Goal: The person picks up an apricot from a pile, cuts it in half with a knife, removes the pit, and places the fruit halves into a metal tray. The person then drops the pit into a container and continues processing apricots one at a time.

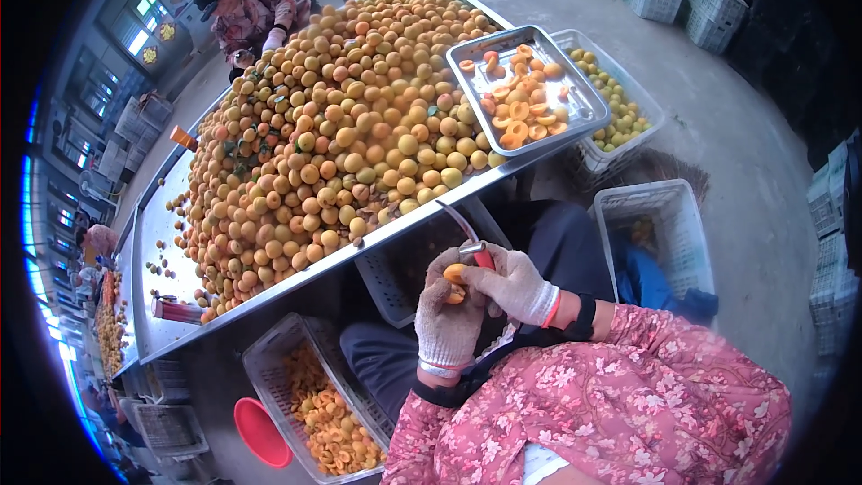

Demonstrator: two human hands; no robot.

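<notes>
My left hand (446, 328), in a knitted glove, is closed on an apricot half (455, 295) in front of my chest. Touching it, my right hand (519, 286), gloved too, grips a small curved knife (486, 260) by its red handle, the blade pointing up and away toward the table edge. Another apricot piece (455, 273) sits at the right hand's fingertips, close against the left fingers. Beyond both hands a large heap of whole apricots (332, 135) covers the metal table (162, 265).
A steel tray (593, 108) of apricot halves rests at the table's right edge, beside a crate of greener fruit (620, 117). Left of my knees stands a crate of halves (328, 413) near a red basin (262, 432). Another crate (660, 216) is at my right. Across the heap works a person (256, 13).
</notes>
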